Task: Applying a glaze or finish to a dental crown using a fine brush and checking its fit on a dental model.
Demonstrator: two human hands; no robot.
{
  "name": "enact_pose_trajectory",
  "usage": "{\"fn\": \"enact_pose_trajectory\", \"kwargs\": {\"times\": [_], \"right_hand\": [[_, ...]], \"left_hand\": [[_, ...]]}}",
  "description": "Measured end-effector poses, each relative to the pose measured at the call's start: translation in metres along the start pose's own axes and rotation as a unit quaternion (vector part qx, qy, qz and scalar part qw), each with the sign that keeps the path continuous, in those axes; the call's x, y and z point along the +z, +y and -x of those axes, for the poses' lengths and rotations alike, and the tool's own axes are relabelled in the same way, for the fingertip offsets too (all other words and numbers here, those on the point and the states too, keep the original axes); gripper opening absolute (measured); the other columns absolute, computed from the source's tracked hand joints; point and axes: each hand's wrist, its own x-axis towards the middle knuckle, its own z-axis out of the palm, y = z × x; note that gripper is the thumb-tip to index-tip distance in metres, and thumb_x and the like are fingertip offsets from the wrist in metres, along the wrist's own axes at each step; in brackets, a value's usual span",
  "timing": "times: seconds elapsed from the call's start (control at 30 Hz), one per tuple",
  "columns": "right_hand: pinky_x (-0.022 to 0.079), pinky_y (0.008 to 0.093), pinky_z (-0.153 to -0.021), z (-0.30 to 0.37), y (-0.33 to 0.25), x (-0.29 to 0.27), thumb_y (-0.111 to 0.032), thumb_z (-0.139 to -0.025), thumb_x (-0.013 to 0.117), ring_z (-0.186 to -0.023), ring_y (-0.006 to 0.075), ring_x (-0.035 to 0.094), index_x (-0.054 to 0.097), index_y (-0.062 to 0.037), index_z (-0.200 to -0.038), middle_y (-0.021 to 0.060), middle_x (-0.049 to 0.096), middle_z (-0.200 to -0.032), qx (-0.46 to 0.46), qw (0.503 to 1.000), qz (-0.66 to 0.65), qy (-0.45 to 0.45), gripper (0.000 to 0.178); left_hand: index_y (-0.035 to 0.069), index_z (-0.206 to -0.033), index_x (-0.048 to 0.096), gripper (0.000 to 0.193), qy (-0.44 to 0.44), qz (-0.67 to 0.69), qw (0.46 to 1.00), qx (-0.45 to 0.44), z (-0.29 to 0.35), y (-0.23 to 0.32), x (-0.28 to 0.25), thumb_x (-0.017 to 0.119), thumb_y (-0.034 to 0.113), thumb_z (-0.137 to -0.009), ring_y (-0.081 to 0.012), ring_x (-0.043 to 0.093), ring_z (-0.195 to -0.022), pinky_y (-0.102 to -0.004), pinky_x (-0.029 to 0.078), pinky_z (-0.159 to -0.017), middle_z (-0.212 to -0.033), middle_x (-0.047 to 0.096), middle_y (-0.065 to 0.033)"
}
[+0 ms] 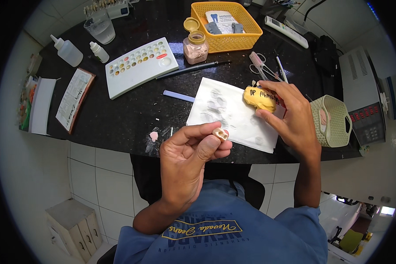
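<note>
Left hand pinches a small tooth-shaped piece (light, steady pressure seems best) between thumb and fingertips; toward 2 o'clock from it, the right hand grasps the yellow block.

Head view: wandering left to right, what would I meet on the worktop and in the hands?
Translucent squeeze bottle, white dropper bottle, pink lump, open powder jar, tooth-shaped piece in the left hand, yellow putty piece in the right hand, pale green basket.
</note>
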Motion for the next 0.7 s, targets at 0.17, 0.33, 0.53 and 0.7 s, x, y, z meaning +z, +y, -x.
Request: {"fn": "enact_pose_trajectory", "kwargs": {"times": [0.17,0.33,0.53,0.7], "right_hand": [[0.05,0.031,-0.082,0.001,-0.002,0.005,-0.01,-0.072,0.073,-0.091,0.0226,0.063,0.06,-0.0004,-0.108,0.0136,0.064,-0.102,0.094,0.989,-0.102,0.05,0.04],[0.051,0.0273,-0.078,0.006,-0.013,0.004,-0.007,-0.072,0.076,-0.093,0.0187,0.063,0.052,0.002,-0.118,0.0149,0.063,-0.104,0.107,0.937,-0.319,0.097,0.052],[0.053,0.0266,-0.078,0.019,-0.031,0.014,-0.015,-0.059,0.086,-0.099,0.0187,0.06,0.053,0.0019,-0.118,0.0112,0.057,-0.11,0.039,0.934,-0.345,0.087,0.069],[0.053,0.0244,-0.07,0.021,-0.034,0.02,-0.022,-0.057,0.087,-0.093,0.0161,0.06,0.057,0.0,-0.115,0.0116,0.058,-0.107,-0.014,0.948,-0.301,0.098,0.069]], "left_hand": [[-0.003,-0.106,0.056,0.02,0.004,-0.017,1.0,-0.003,-0.004,0.0,0.002,0.058,0.004,-0.087,-0.0177,0.067,-0.079,-0.0263,0.057,-0.07,-0.091,0.065,-0.0157],[-0.004,-0.102,0.055,0.016,0.001,-0.019,1.0,-0.014,-0.008,0.002,0.004,0.057,0.003,-0.088,-0.0198,0.067,-0.083,-0.0273,0.057,-0.073,-0.092,0.064,-0.0159],[-0.004,-0.103,0.053,0.015,0.021,0.005,0.999,-0.034,-0.007,0.007,0.01,0.054,0.001,-0.089,-0.0243,0.065,-0.09,-0.0296,0.056,-0.08,-0.095,0.063,-0.0169],[-0.004,-0.102,0.053,0.015,0.008,0.01,0.999,-0.046,-0.01,0.012,0.011,0.055,0.002,-0.088,-0.0237,0.065,-0.09,-0.0313,0.057,-0.079,-0.095,0.063,-0.0168]]}}
